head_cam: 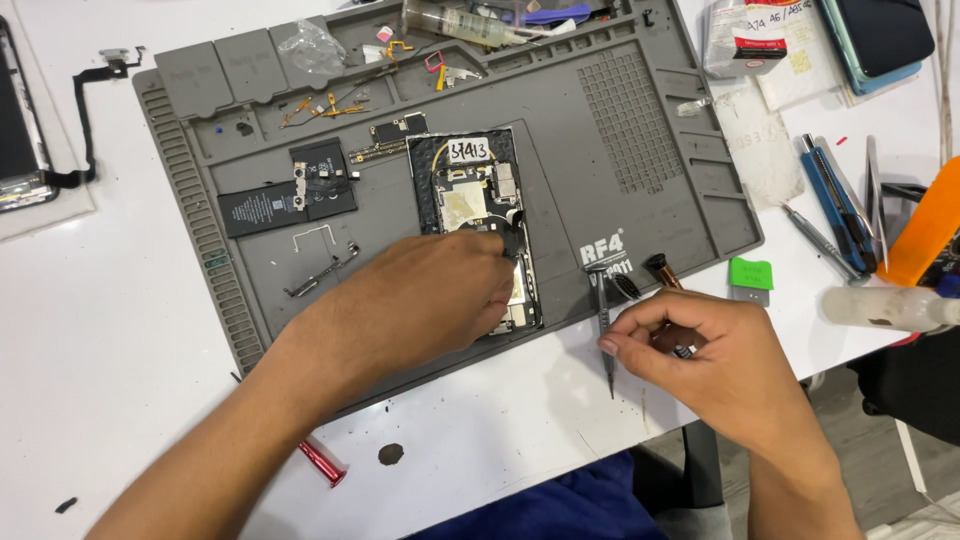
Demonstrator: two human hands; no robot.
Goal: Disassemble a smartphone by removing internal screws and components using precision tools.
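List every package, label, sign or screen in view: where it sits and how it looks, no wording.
White paper label: stuck on the top end of the opened phone, a small rectangle with dark handwriting.
Clear plastic bag: top right on the white table, crumpled, with a white, red and black label.
Phone screen: far left edge, dark glass, partly cut off.
Printed mark: on the grey work mat, white lettering near the right hand.

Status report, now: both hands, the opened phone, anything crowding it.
Left hand fingertips on opened phone, lower half covered. Right hand pinching a slim screwdriver at the grey mat edge. Loose battery left of phone, apart.
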